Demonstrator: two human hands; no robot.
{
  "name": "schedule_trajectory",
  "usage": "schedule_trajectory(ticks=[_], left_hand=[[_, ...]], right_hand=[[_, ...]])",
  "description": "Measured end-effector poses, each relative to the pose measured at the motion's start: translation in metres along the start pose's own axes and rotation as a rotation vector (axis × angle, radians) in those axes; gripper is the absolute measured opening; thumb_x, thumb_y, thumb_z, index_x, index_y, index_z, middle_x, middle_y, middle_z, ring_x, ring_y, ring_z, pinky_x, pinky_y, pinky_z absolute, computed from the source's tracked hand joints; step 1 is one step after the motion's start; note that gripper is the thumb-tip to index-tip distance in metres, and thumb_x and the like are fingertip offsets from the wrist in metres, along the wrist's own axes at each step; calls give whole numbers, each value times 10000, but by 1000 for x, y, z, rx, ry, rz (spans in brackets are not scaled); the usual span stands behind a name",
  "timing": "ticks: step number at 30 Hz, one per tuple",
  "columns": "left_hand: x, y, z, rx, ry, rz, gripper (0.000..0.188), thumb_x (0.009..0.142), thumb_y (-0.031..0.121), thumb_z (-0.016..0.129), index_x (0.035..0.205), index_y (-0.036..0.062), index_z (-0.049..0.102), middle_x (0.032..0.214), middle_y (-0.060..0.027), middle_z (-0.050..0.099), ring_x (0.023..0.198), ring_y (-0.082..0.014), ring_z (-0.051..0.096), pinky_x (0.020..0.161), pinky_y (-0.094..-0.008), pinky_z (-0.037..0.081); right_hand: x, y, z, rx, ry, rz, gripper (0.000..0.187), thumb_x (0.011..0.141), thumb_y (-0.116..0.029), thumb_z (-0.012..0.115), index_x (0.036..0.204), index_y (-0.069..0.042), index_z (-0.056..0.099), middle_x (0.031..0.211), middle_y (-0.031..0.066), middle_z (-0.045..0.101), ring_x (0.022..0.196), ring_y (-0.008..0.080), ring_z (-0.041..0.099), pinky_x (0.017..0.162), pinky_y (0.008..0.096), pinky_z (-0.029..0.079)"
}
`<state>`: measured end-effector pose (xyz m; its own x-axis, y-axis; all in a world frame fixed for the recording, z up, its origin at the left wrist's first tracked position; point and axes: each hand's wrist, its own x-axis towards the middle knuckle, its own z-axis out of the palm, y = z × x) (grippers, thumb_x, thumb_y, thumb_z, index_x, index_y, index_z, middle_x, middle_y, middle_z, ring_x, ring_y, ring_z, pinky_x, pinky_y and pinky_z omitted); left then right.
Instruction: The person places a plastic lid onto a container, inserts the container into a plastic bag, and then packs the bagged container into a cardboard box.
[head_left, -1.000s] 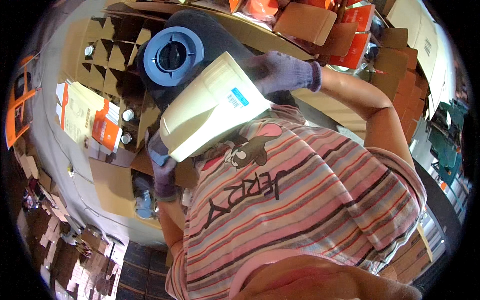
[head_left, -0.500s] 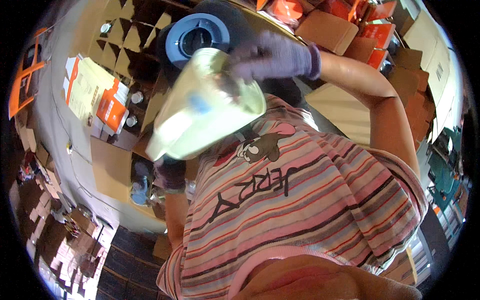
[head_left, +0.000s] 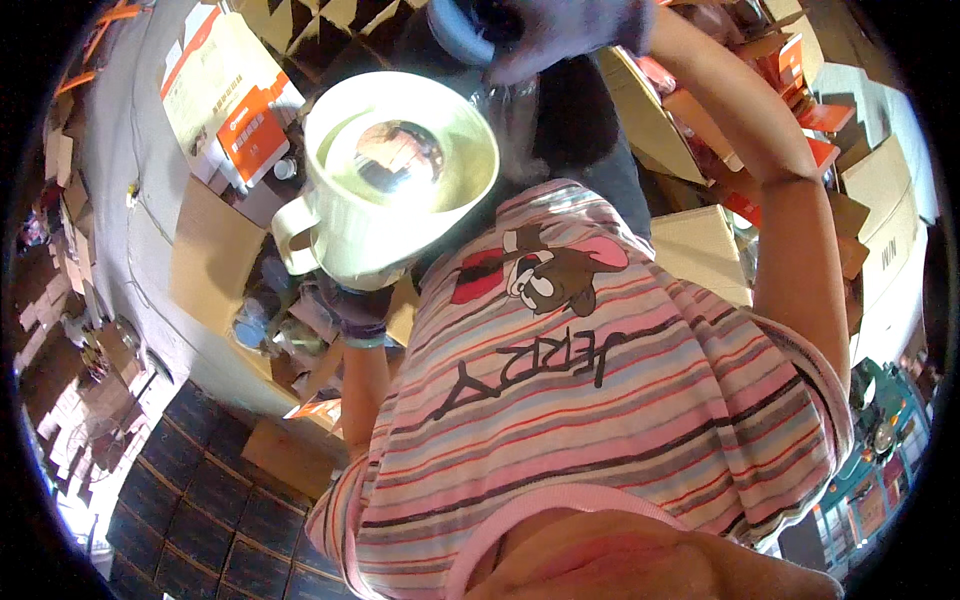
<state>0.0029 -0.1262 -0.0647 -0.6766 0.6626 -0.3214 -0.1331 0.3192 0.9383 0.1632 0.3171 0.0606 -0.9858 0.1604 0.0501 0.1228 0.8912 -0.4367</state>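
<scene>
The cream jug [head_left: 375, 240] is held before the striped shirt [head_left: 600, 400] by the gloved left hand [head_left: 352, 308], closed round its lower end, presumably so its weight is borne from beneath. Its mouth is tilted upward, so the shiny interior is exposed. The right hand [head_left: 580, 32] is curled at the blue ring [head_left: 460, 30]; whether that is gripped cannot be told.

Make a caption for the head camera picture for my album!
A pale jug in a gloved left grip, the right grip at a blue round part.
</scene>
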Motion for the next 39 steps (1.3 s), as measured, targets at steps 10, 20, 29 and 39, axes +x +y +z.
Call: schedule_trajectory(ticks=[10,20,29,39], left_hand=[[39,24,20,143,-213,95,693,892,504,447,1414,54,385,1415,-142,446,1282,-316,456,1061,-495,383],[37,84,48,-665,-137,-216,698,682,200,836,1259,-23,512,1165,-145,642,1066,-254,628,909,-357,499],[60,83,26,655,-101,484,476,1001,283,362,1318,-64,438,1244,-177,567,1149,-234,557,993,-375,448],[63,117,69,-621,-357,-264,383,961,194,477,1279,-20,471,1208,-174,589,1034,-260,619,880,-361,525]], right_hand=[[-17,-43,-29,333,169,-586,1261,556,-651,808,1466,29,261,1374,319,344,1219,457,434,1021,464,378],[-27,-40,-18,372,157,-581,1222,548,-706,763,1440,13,338,1354,316,364,1202,461,440,1014,475,374],[-47,-23,8,447,309,-274,1182,539,-451,820,1453,37,253,1377,240,398,1267,371,420,1066,420,328],[-57,18,-8,1093,619,181,698,998,-469,386,1494,-4,226,1544,152,254,1425,238,238,1182,384,132]])
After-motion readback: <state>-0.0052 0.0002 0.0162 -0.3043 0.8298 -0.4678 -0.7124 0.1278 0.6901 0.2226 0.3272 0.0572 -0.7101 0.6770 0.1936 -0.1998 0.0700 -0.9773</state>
